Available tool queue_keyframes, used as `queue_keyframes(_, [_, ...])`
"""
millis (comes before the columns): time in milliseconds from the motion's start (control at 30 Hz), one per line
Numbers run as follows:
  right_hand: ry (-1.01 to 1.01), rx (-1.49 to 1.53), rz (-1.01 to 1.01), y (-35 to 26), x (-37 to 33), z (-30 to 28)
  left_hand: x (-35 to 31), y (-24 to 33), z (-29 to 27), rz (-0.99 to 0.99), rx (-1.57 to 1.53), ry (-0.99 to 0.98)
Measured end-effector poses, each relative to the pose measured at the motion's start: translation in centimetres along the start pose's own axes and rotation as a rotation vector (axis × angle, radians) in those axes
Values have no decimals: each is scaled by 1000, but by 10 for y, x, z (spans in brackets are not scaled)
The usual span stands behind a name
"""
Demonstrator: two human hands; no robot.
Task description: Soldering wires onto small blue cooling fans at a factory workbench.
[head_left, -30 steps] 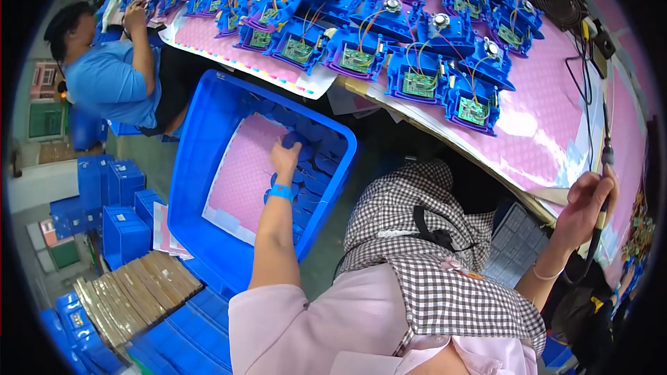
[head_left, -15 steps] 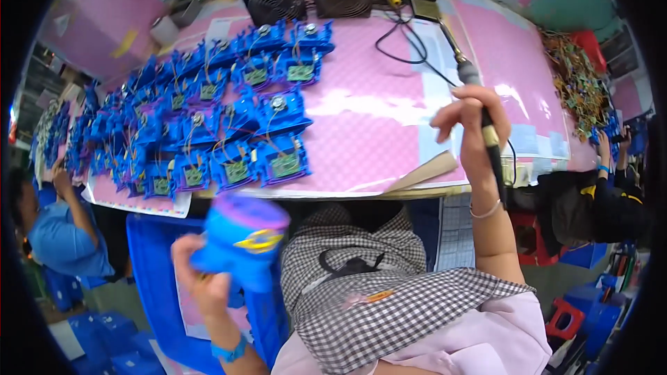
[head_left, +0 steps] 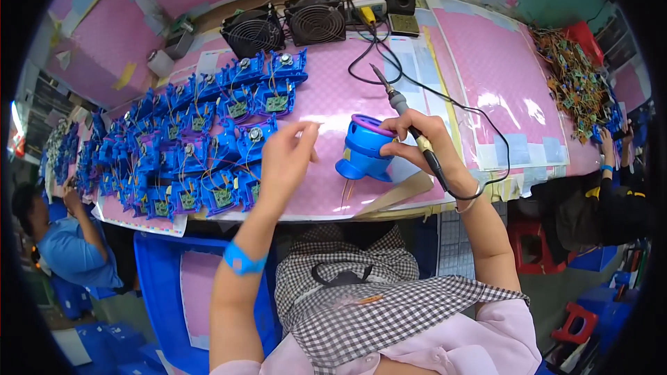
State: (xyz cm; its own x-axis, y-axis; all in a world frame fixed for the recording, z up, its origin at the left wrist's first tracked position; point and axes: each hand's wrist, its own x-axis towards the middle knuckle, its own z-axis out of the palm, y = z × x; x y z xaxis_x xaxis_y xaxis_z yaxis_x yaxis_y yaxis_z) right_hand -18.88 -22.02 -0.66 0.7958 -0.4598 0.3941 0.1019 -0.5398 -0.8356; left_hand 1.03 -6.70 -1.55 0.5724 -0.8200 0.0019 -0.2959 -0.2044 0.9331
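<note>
My right hand [head_left: 427, 142] has the soldering iron [head_left: 432, 158] lying across it, its tip pointing up and away. The thumb and fingers of that hand also pinch a blue cup-shaped plastic housing [head_left: 365, 147] by its purple rim. Thin wires hang from the housing's underside, over the front part of the table. To the left of the housing, and apart from it, my left hand [head_left: 288, 156] is raised with its fingers partly stretched; nothing shows in it. Rows of blue housings with green circuit boards [head_left: 222, 107] stand left of that hand.
Two black fans [head_left: 316, 21] stand at the back, beside a soldering stand [head_left: 401, 1]. The iron's black cord [head_left: 506, 146] loops over the pink table [head_left: 479, 62]. A heap of wired parts [head_left: 573, 87] lies far right. Below the table's left edge is a blue bin [head_left: 163, 292]. Other people sit at both sides.
The blue housing has gone from my left hand, low over the bin, to my right hand above the table. My left hand has risen without it. The iron has shifted left and nearer.
</note>
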Motion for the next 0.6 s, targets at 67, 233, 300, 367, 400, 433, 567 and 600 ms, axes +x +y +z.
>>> queue_keyframes(67, [-23,-12,-52,-8,5,8,21,28,11,-93,-55,-123])
queue_keyframes(233, [14,-235,-227,-25,-1,32,92,-41,20,-16,319,-257])
queue_keyframes(300, [96,-343,-300,-28,-14,38,91,-30,17,-40,311,-201])
queue_keyframes(367, [93,-403,-322,-24,-29,48,68,16,2,-193,94,-126])
queue_keyframes(400, [84,-458,-358,-27,-37,54,50,27,-7,-200,94,-121])
queue_keyframes(433, [86,-468,-363,-33,-45,59,33,35,-15,-52,7,16])
queue_keyframes(567, [75,-580,-367,-36,-64,79,-53,17,-19,53,-14,128])
queue_keyframes(600, [63,-560,-345,-37,-66,81,-73,8,-10,35,-6,105])
